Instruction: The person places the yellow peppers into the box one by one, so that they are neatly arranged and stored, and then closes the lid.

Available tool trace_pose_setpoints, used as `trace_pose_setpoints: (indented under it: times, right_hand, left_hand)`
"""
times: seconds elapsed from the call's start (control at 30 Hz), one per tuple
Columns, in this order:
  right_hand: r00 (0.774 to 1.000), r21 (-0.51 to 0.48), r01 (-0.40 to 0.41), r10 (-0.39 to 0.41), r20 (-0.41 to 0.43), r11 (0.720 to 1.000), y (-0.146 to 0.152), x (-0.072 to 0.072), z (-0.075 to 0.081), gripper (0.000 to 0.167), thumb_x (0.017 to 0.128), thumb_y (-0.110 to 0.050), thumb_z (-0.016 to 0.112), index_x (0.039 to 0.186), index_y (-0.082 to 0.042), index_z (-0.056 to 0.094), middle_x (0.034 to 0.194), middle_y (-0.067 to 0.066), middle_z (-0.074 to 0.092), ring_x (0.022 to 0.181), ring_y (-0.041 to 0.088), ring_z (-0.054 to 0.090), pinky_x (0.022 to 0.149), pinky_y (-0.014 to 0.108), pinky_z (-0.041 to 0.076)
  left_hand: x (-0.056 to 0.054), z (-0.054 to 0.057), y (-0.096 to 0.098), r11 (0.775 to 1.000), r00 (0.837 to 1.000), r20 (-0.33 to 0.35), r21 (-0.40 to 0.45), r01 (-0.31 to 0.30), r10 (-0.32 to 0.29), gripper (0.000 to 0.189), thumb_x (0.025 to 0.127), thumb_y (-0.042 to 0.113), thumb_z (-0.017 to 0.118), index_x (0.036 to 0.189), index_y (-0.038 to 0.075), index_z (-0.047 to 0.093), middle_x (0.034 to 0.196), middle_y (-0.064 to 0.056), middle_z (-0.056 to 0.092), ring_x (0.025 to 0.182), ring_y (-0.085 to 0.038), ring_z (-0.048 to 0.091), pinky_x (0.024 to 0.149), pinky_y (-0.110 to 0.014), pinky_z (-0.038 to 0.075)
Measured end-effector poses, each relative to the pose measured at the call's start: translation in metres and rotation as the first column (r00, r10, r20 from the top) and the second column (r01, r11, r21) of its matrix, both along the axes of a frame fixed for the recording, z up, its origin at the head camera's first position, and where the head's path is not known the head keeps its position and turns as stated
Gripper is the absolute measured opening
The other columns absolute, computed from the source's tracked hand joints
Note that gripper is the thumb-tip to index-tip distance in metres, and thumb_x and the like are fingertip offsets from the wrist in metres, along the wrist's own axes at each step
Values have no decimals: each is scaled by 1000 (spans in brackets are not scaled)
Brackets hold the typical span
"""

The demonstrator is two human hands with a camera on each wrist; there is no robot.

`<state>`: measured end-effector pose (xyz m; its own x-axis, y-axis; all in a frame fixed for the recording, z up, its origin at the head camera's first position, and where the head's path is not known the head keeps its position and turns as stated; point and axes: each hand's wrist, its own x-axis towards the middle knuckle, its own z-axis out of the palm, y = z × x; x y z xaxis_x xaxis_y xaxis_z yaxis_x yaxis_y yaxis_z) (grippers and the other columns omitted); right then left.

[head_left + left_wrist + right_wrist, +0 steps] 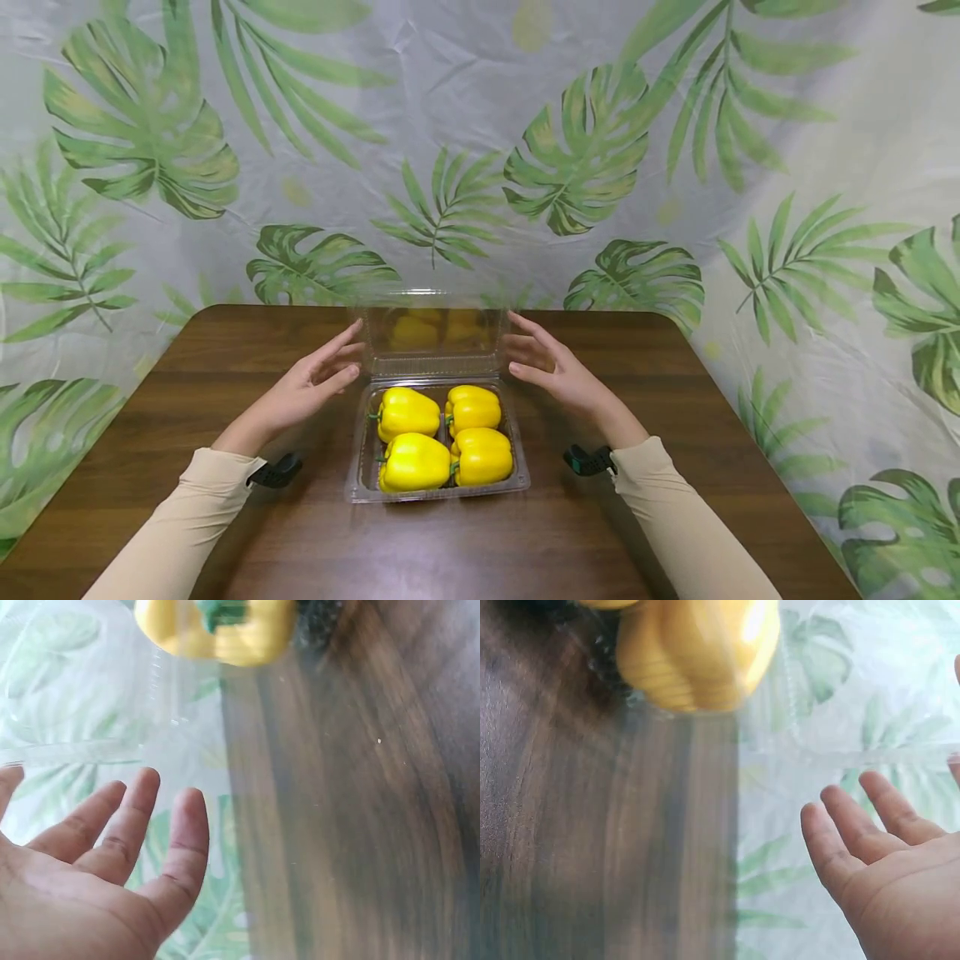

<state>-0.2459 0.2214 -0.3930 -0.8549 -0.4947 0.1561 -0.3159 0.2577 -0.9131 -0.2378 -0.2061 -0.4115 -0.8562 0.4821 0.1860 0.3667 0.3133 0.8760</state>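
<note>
A clear plastic clamshell box (438, 496) lies on the table with its lid (435, 364) raised upright at the back. In its base sit several yellow bell peppers (415, 463) with green stems. My left hand (300, 392) is beside the lid's left side, fingers extended and fingertips right at its edge. On the opposite side my right hand (573, 383) mirrors it, fingers spread and fingertips close to the lid's right edge. Neither hand grips anything. The left wrist view shows one pepper (255, 634) beyond the fingers; another pepper (697, 656) appears in the right wrist view.
The dark wooden table (450, 558) extends around the box on every side. Behind it and to the right hangs a pale curtain (465, 117) printed with green leaves. Each wrist wears a dark band (277, 472) at the sleeve cuff.
</note>
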Motion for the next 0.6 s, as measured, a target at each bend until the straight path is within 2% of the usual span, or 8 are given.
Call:
trace_pose_setpoints:
  times: [0.07,0.13,0.23,0.27,0.37,0.43,0.5,0.6]
  right_hand:
    - [999,17,-4,5,-33,1000,1,5,4,76,108,-15,65,173,-25,25,170,17,43,157,42,41,123,66,37]
    - [998,28,-12,14,-61,1000,3,11,8,73,108,-15,64,172,-19,28,170,17,42,157,42,41,123,66,36]
    - [996,41,-20,23,-81,999,5,21,15,68,108,-14,64,169,-10,33,170,19,42,157,42,42,122,64,38]
    - [996,48,-22,27,-89,999,5,24,17,66,109,-15,63,168,-7,35,170,20,42,157,43,42,121,62,40]
    - [994,75,-15,23,-103,997,8,33,22,60,109,-16,63,163,0,41,168,23,44,154,46,44,119,60,43]
    - [993,98,-8,19,-120,995,10,39,24,57,110,-18,62,160,4,44,167,25,45,151,50,45,118,62,43]
    - [992,111,-4,18,-126,994,13,43,25,56,110,-19,62,158,5,46,167,24,44,152,50,44,119,66,40]
    - [989,141,0,21,-145,990,15,49,26,54,111,-21,61,158,3,49,168,22,44,154,48,42,119,69,37]
  left_hand:
    - [7,4,-1,1000,1000,-21,4,6,-6,69,114,19,53,174,26,20,170,-26,39,145,-51,52,102,-25,55]
    - [14,8,-2,1000,999,-40,1,11,-11,65,115,18,50,173,23,23,169,-26,40,145,-53,51,99,-20,53]
    - [22,12,-3,1000,998,-61,-19,18,-19,59,116,18,44,173,18,25,168,-27,41,144,-53,52,97,-27,56]
    - [24,13,-4,999,998,-67,-30,15,-17,57,117,18,42,172,16,26,167,-27,42,144,-49,54,97,-31,58]
    - [31,17,-5,998,997,-82,-57,7,-12,52,118,20,35,169,8,33,166,-27,43,140,-24,61,94,-40,60]
    - [37,20,-5,997,997,-81,-77,-8,2,51,119,22,32,165,1,38,163,-28,47,136,-17,63,93,-41,61]
    - [41,23,-5,995,998,-67,-99,-24,17,53,119,25,30,161,-5,41,160,-31,50,136,-23,63,91,-37,62]
    - [47,26,-3,992,999,-22,-120,-39,37,55,119,27,31,158,-10,42,153,-34,54,137,-46,58,91,-38,63]
